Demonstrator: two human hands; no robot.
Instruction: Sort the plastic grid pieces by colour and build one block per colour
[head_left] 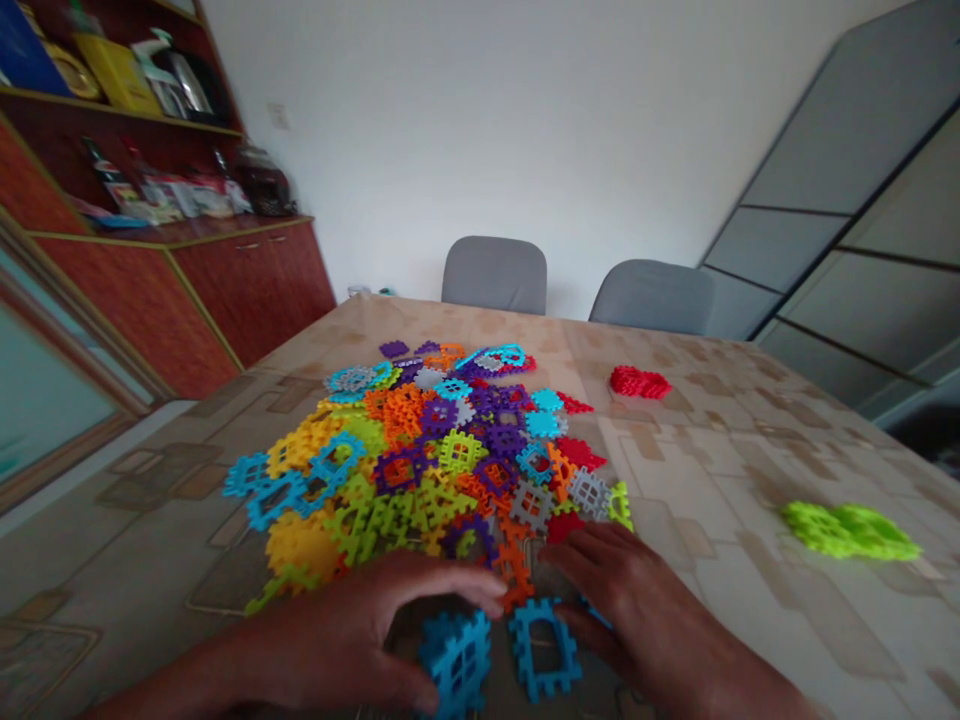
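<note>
My left hand (375,620) curves around a small stack of blue interlocking plastic tiles (461,665), thumb at its lower left and index finger at its upper right. The front tile has a window grid. To the right is a blue square frame tile (545,650) with an open middle. My right hand (630,595) reaches over from the right, fingers apart, its thumb at that tile's right edge. Another bit of blue shows under this hand. Just beyond both hands spreads a large mixed pile of notched tiles (461,452), purple, orange, yellow, green, grey, red and blue.
A red tile stack (640,382) lies at the right back of the table (697,450), and green tiles (851,530) lie at the right. Two grey chairs (495,272) stand against the far side. A wooden cabinet (247,290) with bottles and packages is at the left.
</note>
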